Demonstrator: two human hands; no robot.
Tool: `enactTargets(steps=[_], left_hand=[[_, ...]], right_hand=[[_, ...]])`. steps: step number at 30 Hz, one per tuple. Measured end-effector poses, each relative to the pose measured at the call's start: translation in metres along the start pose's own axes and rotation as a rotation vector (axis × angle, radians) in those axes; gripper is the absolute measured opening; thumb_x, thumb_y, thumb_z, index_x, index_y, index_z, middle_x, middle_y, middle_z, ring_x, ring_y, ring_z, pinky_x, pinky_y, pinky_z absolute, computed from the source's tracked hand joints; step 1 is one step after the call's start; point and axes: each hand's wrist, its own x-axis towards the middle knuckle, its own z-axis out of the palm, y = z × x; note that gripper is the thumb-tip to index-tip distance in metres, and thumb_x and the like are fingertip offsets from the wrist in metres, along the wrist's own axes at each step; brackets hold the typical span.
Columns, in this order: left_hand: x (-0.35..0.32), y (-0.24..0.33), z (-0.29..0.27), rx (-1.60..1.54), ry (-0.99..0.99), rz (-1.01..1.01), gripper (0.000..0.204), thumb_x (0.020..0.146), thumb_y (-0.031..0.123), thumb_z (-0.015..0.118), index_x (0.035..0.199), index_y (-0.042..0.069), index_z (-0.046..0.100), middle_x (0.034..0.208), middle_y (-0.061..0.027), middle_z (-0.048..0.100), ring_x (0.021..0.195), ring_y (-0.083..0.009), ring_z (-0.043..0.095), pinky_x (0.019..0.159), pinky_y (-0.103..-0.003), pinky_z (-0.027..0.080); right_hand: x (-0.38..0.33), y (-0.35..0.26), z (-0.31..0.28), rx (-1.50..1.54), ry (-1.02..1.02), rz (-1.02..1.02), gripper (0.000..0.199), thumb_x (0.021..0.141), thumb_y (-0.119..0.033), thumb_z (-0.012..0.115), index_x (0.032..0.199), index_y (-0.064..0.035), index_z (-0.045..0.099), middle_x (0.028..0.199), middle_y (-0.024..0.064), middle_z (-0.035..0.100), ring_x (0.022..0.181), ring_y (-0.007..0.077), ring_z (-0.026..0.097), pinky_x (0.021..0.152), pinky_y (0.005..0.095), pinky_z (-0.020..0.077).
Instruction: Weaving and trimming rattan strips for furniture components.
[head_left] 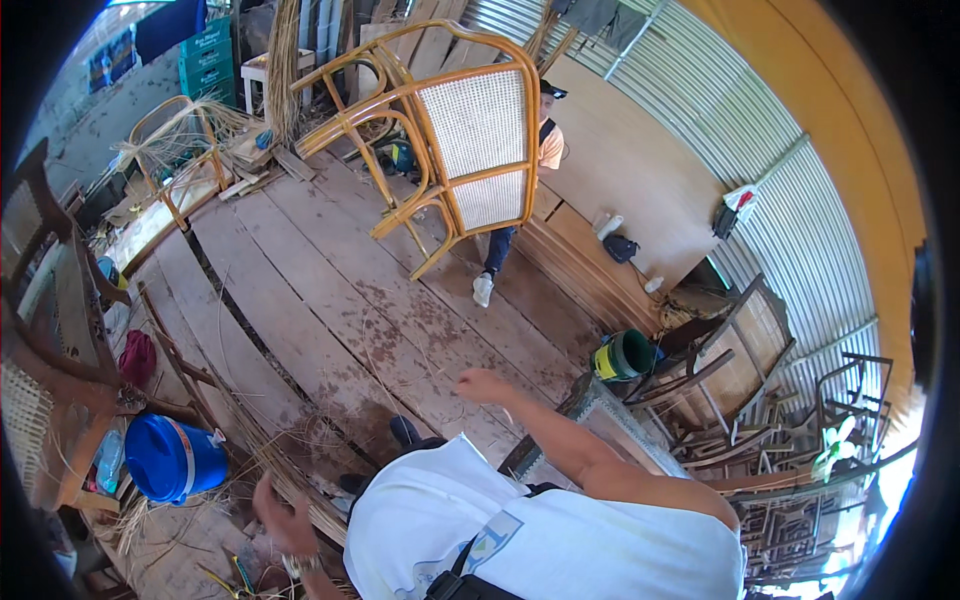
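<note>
Cane strips (pixel 272 456) beside left hand (pixel 284 520), fingers loosely parted, right hand (pixel 484 386) curled, plank floor (pixel 300 285), corrugated metal wall (pixel 725 100)

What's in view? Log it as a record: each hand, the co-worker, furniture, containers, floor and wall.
Left hand: low, near the natural-fibre strips; grip unclear
Right hand: raised over the plank floor; nothing visible in it
Co-worker: partly hidden behind the furniture
Furniture: rattan armchair with woven cane panels, tilted
Containers: blue lidded jug; green bucket
Wall: corrugated metal
</note>
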Motion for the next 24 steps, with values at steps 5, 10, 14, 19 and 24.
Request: enactTargets(steps=[5, 10, 14, 19, 24], left_hand=[[0.044, 0.074, 0.050, -0.213, -0.366, 0.116, 0.053, 0.079, 0.015, 0.078, 0.127, 0.003, 0.056, 0.109, -0.0152, 0.068, 0.098, -0.0250, 0.065, 0.086, -0.036, 0.051], [0.036, 0.064, -0.009, -0.316, -0.593, -0.279, 0.010, 0.086, 0.006, 0.066, 0.092, 0.003, 0.073, 0.080, -0.0095, 0.072, 0.072, -0.0134, 0.067, 0.066, -0.027, 0.051], [-0.001, -0.064, -0.148, 0.057, -0.211, -0.412, 0.012, 0.086, 0.008, 0.064, 0.089, 0.002, 0.074, 0.073, -0.0070, 0.068, 0.064, -0.0120, 0.059, 0.061, -0.030, 0.049], [-0.155, -0.237, -0.446, 0.740, 0.206, -0.694, 0.021, 0.092, 0.024, 0.058, 0.097, 0.005, 0.067, 0.085, -0.0178, 0.067, 0.075, -0.0332, 0.064, 0.067, -0.043, 0.048], [-0.255, -0.305, -0.509, 0.987, 0.449, -1.031, 0.042, 0.100, 0.043, 0.047, 0.108, 0.006, 0.065, 0.094, -0.0225, 0.066, 0.088, -0.0390, 0.065, 0.075, -0.047, 0.049]], right_hand=[[-0.026, -0.197, -0.010, -0.050, -0.527, -0.767, 0.027, 0.092, -0.030, 0.059, 0.106, -0.0075, 0.065, 0.093, 0.0155, 0.068, 0.083, 0.0300, 0.064, 0.075, 0.0405, 0.0500], [0.004, -0.230, -0.033, -0.018, -0.756, -0.698, 0.034, 0.094, -0.037, 0.060, 0.103, -0.0050, 0.067, 0.087, 0.0108, 0.067, 0.081, 0.0212, 0.061, 0.074, 0.0369, 0.0492], [0.081, -0.181, -0.103, 0.040, -0.805, -0.425, 0.036, 0.094, -0.037, 0.064, 0.103, -0.0023, 0.070, 0.091, 0.0012, 0.069, 0.085, 0.0088, 0.057, 0.078, 0.0276, 0.0468], [0.161, -0.158, -0.154, -0.448, -0.412, -0.474, 0.025, 0.094, -0.030, 0.062, 0.093, -0.0060, 0.069, 0.078, 0.0033, 0.067, 0.077, 0.0133, 0.060, 0.070, 0.0321, 0.0469], [0.145, -0.197, -0.112, -0.543, -0.048, -0.700, 0.024, 0.096, -0.028, 0.059, 0.090, -0.0063, 0.066, 0.070, 0.0006, 0.061, 0.067, 0.0125, 0.057, 0.061, 0.0306, 0.0449]])
